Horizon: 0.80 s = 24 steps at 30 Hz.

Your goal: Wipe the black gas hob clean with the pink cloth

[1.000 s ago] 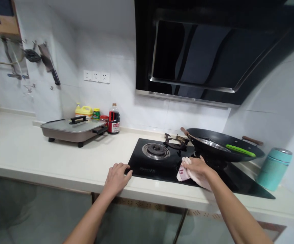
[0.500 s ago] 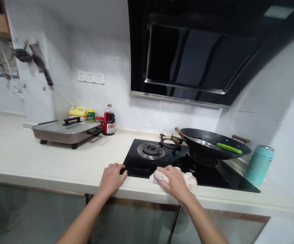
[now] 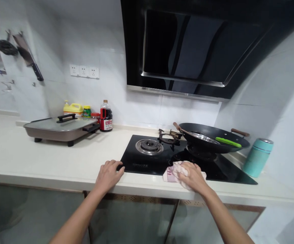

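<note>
My right hand point(image 3: 193, 176) is closed over a crumpled pinkish-white cloth point(image 3: 173, 173), pressing it on the front edge of the black glass gas cooktop point(image 3: 159, 166). Part of the cloth hangs over onto the pale countertop point(image 3: 68, 162). My left hand point(image 3: 109, 174) rests on the counter by the cooktop's front left corner, fingers apart, holding nothing. Behind the hands, the left burner point(image 3: 149, 146) has no pan support on it. A loose black pan support point(image 3: 169, 137) lies at the back of the cooktop. On the right burner sits a black wok point(image 3: 213, 145).
In the wok lie a green-handled utensil point(image 3: 228, 142) and a metal lid or bowl. A turquoise flask point(image 3: 258, 157) stands to the right. Leftward are a lidded electric pan point(image 3: 53, 130) and a sauce bottle point(image 3: 106, 117). The range hood point(image 3: 182, 51) hangs overhead.
My right hand has slid the cloth rightward along the cooktop's front edge. My left hand stays at the corner. The view has shifted slightly.
</note>
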Available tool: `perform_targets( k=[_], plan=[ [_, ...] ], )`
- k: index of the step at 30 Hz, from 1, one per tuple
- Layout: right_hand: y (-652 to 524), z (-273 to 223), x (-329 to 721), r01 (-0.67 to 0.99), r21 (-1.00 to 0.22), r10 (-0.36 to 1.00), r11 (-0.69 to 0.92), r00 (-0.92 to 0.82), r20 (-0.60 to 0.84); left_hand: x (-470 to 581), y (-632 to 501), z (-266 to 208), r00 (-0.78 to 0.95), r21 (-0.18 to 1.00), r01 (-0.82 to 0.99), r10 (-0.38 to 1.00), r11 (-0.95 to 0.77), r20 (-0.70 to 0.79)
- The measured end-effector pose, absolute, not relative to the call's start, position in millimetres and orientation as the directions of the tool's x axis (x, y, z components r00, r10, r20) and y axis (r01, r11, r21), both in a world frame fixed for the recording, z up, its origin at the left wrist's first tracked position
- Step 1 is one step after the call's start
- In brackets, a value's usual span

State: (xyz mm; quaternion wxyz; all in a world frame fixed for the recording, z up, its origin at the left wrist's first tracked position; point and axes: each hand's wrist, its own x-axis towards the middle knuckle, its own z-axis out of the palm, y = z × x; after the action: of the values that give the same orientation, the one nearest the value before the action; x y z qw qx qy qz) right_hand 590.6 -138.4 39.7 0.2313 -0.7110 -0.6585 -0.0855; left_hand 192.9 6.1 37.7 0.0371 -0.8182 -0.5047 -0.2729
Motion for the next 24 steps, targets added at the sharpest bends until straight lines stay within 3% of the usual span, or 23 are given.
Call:
perform_targets(
  k=[5,16,24],
  plan=[
    [-152.7,36.3,639.1,0.936,-0.213,0.871,-0.280,0.341,0.353,192.9,5.0,39.1,0.344,0.216,0.849,0.814,-0.483,0.467],
    [-173.1,49.3,702.3,0.816,-0.163,0.726,-0.555,0.570,0.384,193.7,7.2,33.3,0.337,0.207,0.843,0.787,-0.496,0.516],
    [-222.3,87.2,759.8,0.650,-0.090,0.518,-0.755,0.675,0.526,195.3,8.9,32.3,0.341,0.192,0.847,0.784,-0.495,0.518]
  ],
)
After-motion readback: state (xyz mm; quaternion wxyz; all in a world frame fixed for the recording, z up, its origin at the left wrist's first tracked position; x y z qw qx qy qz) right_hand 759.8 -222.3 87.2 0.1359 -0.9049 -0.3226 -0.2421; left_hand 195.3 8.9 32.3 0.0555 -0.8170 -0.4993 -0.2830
